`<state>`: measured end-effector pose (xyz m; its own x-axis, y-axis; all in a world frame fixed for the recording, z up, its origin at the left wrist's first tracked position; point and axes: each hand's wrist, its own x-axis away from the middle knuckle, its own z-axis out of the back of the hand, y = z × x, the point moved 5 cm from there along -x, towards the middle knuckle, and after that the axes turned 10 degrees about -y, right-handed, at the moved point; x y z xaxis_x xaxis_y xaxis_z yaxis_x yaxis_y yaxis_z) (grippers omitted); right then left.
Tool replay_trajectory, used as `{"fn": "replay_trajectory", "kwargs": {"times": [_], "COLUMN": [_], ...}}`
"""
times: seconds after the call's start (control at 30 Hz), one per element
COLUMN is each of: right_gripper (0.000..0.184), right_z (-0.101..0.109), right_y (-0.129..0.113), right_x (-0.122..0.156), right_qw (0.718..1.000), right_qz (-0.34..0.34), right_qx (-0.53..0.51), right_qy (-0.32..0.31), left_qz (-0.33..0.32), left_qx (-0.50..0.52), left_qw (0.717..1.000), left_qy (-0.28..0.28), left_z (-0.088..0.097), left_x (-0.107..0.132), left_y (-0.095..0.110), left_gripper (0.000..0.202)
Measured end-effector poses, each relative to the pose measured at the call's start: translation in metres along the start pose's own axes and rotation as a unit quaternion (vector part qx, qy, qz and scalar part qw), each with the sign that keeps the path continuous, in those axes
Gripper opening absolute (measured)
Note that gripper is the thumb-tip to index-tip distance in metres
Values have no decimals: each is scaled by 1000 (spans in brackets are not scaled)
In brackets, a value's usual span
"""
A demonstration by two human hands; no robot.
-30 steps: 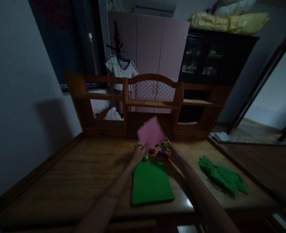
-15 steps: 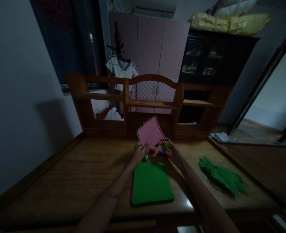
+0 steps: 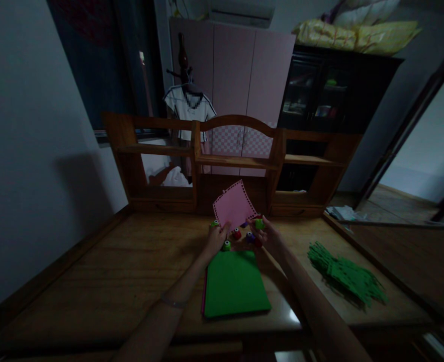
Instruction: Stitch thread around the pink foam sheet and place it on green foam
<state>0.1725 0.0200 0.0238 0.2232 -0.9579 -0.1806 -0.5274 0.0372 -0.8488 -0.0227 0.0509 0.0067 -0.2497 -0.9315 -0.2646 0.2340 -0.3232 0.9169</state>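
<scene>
My left hand point(image 3: 216, 238) pinches the lower edge of a pink sheet point(image 3: 234, 205), its thumb on the face. The sheet is tilted up above the desk, with rows of dark spots like holes along its edges. At the sheet's right corner, my right hand point(image 3: 269, 235) is closed on a small bright green object point(image 3: 259, 224); its exact kind is unclear. Beneath and between the hands sit small figures with round white eyes: a green one point(image 3: 226, 246), a red one point(image 3: 237, 233) and a purple one point(image 3: 249, 237). A stack of green sheets point(image 3: 237, 284) lies nearer me.
A heap of cut green pieces point(image 3: 346, 274) lies on the wooden desk point(image 3: 142, 271) at the right. Along the back edge stands a wooden shelf unit point(image 3: 237, 161). White plastic point(image 3: 344, 213) lies beyond the desk's right rim.
Very little differs. The pink sheet and the green object in my right hand have shifted by a hair; both hands keep their hold.
</scene>
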Motion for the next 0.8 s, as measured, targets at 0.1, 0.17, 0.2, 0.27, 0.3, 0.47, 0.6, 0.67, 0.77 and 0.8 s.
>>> {"fn": "replay_trajectory", "kwargs": {"times": [0.1, 0.17, 0.2, 0.27, 0.3, 0.47, 0.6, 0.67, 0.77, 0.8], "right_gripper": [31, 32, 32, 31, 31, 32, 33, 31, 28, 27], "right_z": [1, 2, 2, 2, 1, 0, 0, 0, -1, -1], "right_y": [0, 1, 0, -1, -2, -5, -7, -7, -7, -8], "right_x": [0, 0, 0, 1, 1, 3, 3, 3, 3, 3], "right_qw": [1000, 1000, 1000, 1000, 1000, 1000, 1000, 1000, 1000, 1000], "right_qz": [-8, -13, -13, -5, -1, -3, -5, -3, -5, -5], "right_qx": [6, 13, 14, 15, 16, 21, 27, 20, 9, 5], "right_qy": [2, 4, 6, 7, 6, 0, 7, 9, 11, 11], "left_qz": [-2, 0, 1, -3, -11, -62, -84, -78, -74, -77], "left_qx": [5, 9, 10, 11, 14, 25, 11, 6, 0, 1], "left_qw": [1000, 1000, 1000, 1000, 999, 996, 996, 996, 997, 997], "left_qy": [-3, -8, -12, -21, -28, -65, -41, -34, -28, -28], "left_z": [0, 0, 0, -1, -1, -7, -6, -6, -5, -5], "left_x": [0, 0, 0, 1, 2, 6, 8, 8, 8, 8], "left_y": [1, 1, 1, 3, 5, 19, 24, 23, 22, 23], "left_gripper": [54, 53, 53, 51, 48, 35, 31, 31, 28, 27]}}
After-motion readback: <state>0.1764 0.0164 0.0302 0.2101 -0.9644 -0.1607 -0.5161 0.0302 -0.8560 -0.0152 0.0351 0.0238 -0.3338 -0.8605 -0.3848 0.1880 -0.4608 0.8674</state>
